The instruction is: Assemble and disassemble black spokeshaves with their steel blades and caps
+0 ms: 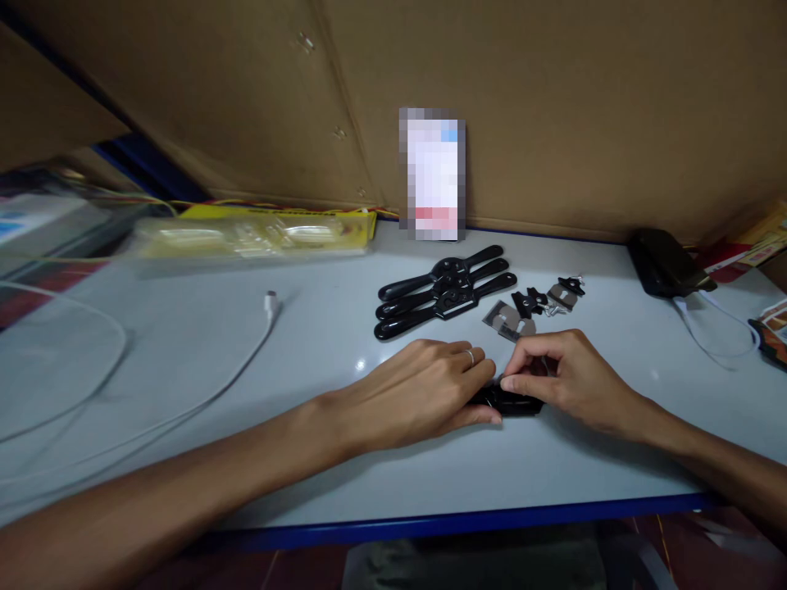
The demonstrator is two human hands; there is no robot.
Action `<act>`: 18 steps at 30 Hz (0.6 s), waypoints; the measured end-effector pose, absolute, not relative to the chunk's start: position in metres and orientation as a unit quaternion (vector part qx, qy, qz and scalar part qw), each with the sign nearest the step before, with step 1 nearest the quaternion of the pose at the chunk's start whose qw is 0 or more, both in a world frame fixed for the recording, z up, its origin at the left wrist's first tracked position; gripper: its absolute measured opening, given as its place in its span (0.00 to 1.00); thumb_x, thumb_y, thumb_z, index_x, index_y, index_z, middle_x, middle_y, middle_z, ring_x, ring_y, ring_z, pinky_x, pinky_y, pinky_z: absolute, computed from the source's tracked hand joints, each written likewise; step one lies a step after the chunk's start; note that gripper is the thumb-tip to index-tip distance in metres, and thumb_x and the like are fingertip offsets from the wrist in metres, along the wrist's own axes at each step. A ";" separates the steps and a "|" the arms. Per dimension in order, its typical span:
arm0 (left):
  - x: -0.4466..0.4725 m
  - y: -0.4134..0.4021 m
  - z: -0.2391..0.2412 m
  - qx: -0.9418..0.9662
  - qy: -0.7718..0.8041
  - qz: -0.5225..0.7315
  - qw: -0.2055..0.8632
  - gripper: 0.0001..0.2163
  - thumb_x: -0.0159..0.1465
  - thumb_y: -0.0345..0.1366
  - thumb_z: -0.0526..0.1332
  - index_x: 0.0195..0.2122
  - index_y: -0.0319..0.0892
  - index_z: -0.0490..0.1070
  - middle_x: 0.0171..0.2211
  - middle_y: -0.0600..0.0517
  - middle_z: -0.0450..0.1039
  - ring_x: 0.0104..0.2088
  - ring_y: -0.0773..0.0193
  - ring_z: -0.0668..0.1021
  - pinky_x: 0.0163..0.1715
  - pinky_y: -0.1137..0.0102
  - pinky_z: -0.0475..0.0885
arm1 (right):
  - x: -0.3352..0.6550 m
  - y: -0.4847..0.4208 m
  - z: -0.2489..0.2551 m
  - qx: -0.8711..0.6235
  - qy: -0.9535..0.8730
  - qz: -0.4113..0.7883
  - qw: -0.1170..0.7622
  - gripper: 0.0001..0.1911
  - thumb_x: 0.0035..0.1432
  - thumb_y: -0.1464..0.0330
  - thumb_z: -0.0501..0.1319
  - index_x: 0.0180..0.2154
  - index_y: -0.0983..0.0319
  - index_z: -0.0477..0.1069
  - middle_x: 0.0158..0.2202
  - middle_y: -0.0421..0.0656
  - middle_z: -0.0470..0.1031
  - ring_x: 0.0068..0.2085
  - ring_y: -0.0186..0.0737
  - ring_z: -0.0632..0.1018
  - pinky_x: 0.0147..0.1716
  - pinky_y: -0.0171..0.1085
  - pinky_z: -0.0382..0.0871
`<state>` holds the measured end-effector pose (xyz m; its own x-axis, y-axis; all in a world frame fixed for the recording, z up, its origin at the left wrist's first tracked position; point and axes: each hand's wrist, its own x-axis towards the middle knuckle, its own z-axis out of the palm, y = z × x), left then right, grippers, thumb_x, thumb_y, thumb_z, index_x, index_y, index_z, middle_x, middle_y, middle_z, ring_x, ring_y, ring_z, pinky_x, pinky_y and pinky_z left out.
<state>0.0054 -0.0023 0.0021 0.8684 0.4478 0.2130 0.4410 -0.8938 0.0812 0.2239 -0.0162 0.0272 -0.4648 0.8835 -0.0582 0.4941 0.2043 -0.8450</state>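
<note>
My left hand (434, 383), a ring on one finger, is closed over a black spokeshave body (520, 403) near the table's front edge. Thumb and fingertips of my right hand (569, 381) are pinched together at the middle of that body; whatever small part they hold is hidden. Just beyond my hands lie three more black spokeshave frames (455, 301), side by side. To their right are flat grey blades (507, 319), small black cap pieces (529, 302) and some screws (557, 310).
A phone-like screen (435, 176), blurred out, leans on the cardboard wall (553, 106). Clear plastic packaging (252, 236) lies at the back left. A white cable (237, 373) crosses the left side. The black device (667, 264) with white leads sits at the back right.
</note>
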 end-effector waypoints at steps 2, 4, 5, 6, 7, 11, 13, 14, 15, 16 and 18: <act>0.006 -0.002 0.002 0.966 0.231 0.114 0.012 0.27 0.74 0.54 0.41 0.34 0.39 0.69 0.28 0.52 0.71 0.27 0.63 0.74 0.25 0.68 0.60 | 0.224 -0.016 0.025 -0.466 -0.741 0.422 0.236 0.08 0.56 0.71 0.66 0.25 0.61 0.73 0.22 0.34 0.69 0.25 0.30 0.67 0.26 0.34 0.59; 0.006 -0.002 0.002 0.966 0.230 0.113 0.012 0.27 0.74 0.54 0.41 0.34 0.39 0.69 0.28 0.52 0.71 0.27 0.64 0.74 0.25 0.68 0.61 | 0.225 -0.016 0.023 -0.462 -0.758 0.390 0.245 0.09 0.56 0.71 0.66 0.25 0.61 0.71 0.23 0.34 0.68 0.25 0.31 0.66 0.27 0.34 0.58; 0.006 -0.002 0.002 0.967 0.230 0.113 0.011 0.27 0.74 0.54 0.41 0.34 0.39 0.69 0.28 0.52 0.71 0.27 0.64 0.73 0.25 0.69 0.61 | 0.225 -0.016 0.022 -0.459 -0.770 0.369 0.246 0.10 0.57 0.71 0.66 0.25 0.61 0.70 0.23 0.35 0.68 0.26 0.31 0.67 0.28 0.34 0.58; 0.005 -0.002 0.002 0.967 0.231 0.111 0.011 0.27 0.74 0.54 0.41 0.35 0.39 0.69 0.28 0.52 0.71 0.27 0.65 0.73 0.25 0.69 0.61 | 0.226 -0.016 0.021 -0.455 -0.783 0.346 0.245 0.10 0.58 0.70 0.66 0.25 0.61 0.69 0.24 0.35 0.68 0.27 0.32 0.67 0.28 0.35 0.58; 0.005 -0.002 0.002 0.967 0.231 0.111 0.011 0.27 0.74 0.54 0.41 0.35 0.39 0.69 0.28 0.52 0.71 0.27 0.65 0.74 0.25 0.69 0.61 | 0.227 -0.017 0.020 -0.451 -0.796 0.324 0.242 0.11 0.59 0.70 0.66 0.25 0.61 0.68 0.25 0.35 0.68 0.27 0.32 0.67 0.29 0.35 0.58; 0.005 -0.003 0.002 0.966 0.236 0.109 0.013 0.26 0.74 0.54 0.42 0.36 0.39 0.70 0.29 0.52 0.71 0.27 0.64 0.74 0.25 0.69 0.61 | 0.230 -0.020 0.015 -0.426 -0.850 0.209 0.228 0.13 0.65 0.68 0.62 0.27 0.61 0.65 0.27 0.38 0.68 0.30 0.35 0.67 0.31 0.36 0.58; 0.006 -0.003 0.002 0.966 0.234 0.111 0.014 0.26 0.74 0.54 0.43 0.35 0.39 0.70 0.29 0.52 0.71 0.27 0.64 0.74 0.25 0.69 0.61 | 0.230 -0.023 0.013 -0.404 -0.876 0.137 0.225 0.13 0.67 0.68 0.58 0.28 0.61 0.64 0.28 0.40 0.68 0.30 0.36 0.66 0.30 0.37 0.57; 0.006 -0.003 0.002 0.966 0.232 0.112 0.014 0.26 0.74 0.54 0.42 0.35 0.39 0.69 0.29 0.52 0.71 0.26 0.63 0.74 0.25 0.69 0.61 | 0.230 -0.025 0.012 -0.394 -0.886 0.102 0.224 0.13 0.68 0.68 0.57 0.28 0.61 0.64 0.28 0.41 0.68 0.29 0.36 0.65 0.30 0.38 0.57; 0.006 -0.002 0.002 0.966 0.230 0.114 0.012 0.26 0.74 0.54 0.42 0.35 0.39 0.69 0.28 0.52 0.71 0.26 0.63 0.74 0.24 0.68 0.61 | 0.229 -0.026 0.011 -0.388 -0.892 0.071 0.222 0.13 0.68 0.69 0.55 0.28 0.61 0.64 0.28 0.42 0.68 0.29 0.37 0.65 0.29 0.38 0.56; 0.006 -0.002 0.003 0.967 0.228 0.117 0.008 0.26 0.74 0.54 0.42 0.35 0.39 0.69 0.28 0.52 0.71 0.26 0.63 0.74 0.24 0.68 0.61 | 0.228 -0.027 0.010 -0.385 -0.896 0.045 0.218 0.14 0.69 0.69 0.54 0.29 0.61 0.65 0.28 0.42 0.69 0.29 0.37 0.65 0.29 0.38 0.56; 0.006 -0.002 0.003 0.967 0.226 0.119 0.003 0.26 0.74 0.53 0.42 0.35 0.39 0.69 0.28 0.52 0.71 0.26 0.64 0.73 0.24 0.69 0.61 | 0.227 -0.028 0.009 -0.386 -0.898 0.009 0.209 0.15 0.70 0.69 0.52 0.29 0.61 0.66 0.28 0.43 0.69 0.29 0.38 0.65 0.28 0.39 0.56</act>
<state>0.0064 -0.0020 0.0030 0.8694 0.4382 0.2282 0.4366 -0.8976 0.0605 0.2270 -0.0281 0.0086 -0.6147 0.6971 0.3691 0.6891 0.7023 -0.1786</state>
